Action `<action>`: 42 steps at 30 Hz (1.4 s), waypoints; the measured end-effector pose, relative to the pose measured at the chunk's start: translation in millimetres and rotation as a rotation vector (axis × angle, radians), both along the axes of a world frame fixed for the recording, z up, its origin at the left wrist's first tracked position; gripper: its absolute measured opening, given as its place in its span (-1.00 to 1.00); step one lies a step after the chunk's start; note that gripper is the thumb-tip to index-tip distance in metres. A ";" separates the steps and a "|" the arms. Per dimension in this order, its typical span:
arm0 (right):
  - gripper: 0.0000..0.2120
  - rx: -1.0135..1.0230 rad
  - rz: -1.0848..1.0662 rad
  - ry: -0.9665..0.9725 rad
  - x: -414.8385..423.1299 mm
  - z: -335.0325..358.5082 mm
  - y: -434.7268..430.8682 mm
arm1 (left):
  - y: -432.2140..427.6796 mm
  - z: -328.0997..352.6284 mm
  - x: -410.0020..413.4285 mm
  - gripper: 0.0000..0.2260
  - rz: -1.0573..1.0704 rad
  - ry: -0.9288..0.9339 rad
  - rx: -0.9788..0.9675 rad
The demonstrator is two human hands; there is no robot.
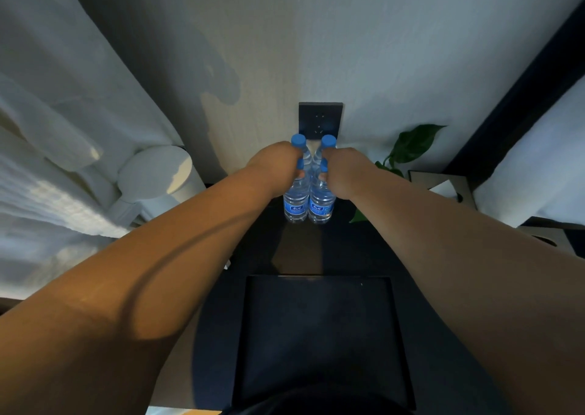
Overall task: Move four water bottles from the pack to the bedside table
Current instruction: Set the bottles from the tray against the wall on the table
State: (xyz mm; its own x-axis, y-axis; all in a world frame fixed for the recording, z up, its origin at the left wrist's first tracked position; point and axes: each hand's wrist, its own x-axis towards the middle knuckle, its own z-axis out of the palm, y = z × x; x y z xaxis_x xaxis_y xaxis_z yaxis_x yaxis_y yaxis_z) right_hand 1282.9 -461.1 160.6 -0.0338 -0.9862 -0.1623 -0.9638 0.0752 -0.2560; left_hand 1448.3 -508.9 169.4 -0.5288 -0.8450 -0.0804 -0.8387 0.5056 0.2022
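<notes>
Clear water bottles with blue caps and blue labels stand close together at the back of the dark bedside table [354, 250], under a wall socket. My left hand [275, 164] is closed on the neck of the near left bottle [296, 202]. My right hand [343, 169] is closed on the neck of the near right bottle [321, 204]. Behind them two more blue caps [298, 139] [328, 140] rise above my hands; the bodies of those rear bottles are mostly hidden. The near bottles' bases look to rest on the table top.
A black wall socket [320, 116] sits just behind the bottles. A green leafy plant [411, 143] and a tissue box [443, 186] stand to the right. White curtains [63, 113] and a white round lamp [158, 174] are on the left. White bedding [544, 161] lies far right.
</notes>
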 end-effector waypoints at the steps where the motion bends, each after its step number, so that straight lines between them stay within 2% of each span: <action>1: -0.51 -0.002 0.001 0.001 -0.1 -0.4 0.1 | 0.1 -0.5 0.3 -0.76 -0.018 0.008 -0.009; 14: -0.48 -0.009 0.009 -0.025 -2.4 -4.1 -0.5 | 0.2 -5.0 1.8 -0.75 -0.003 0.008 -0.031; 27: -0.58 -0.002 0.051 -0.023 -7.3 -1.4 1.8 | 5.1 -10.0 -2.6 -0.77 0.016 0.028 -0.060; 42: -0.58 -0.015 0.060 -0.051 -7.7 -10.7 0.2 | -4.3 -15.4 -0.7 -0.76 0.009 0.038 -0.061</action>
State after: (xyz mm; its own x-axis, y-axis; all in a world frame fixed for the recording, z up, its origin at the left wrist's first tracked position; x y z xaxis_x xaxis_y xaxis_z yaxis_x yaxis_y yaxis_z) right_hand 1275.1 -460.9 149.9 0.0331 -0.9885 -0.1475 -0.9522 0.0136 -0.3053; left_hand 1447.5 -513.3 154.0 -0.5224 -0.8526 -0.0085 -0.8358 0.5100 0.2034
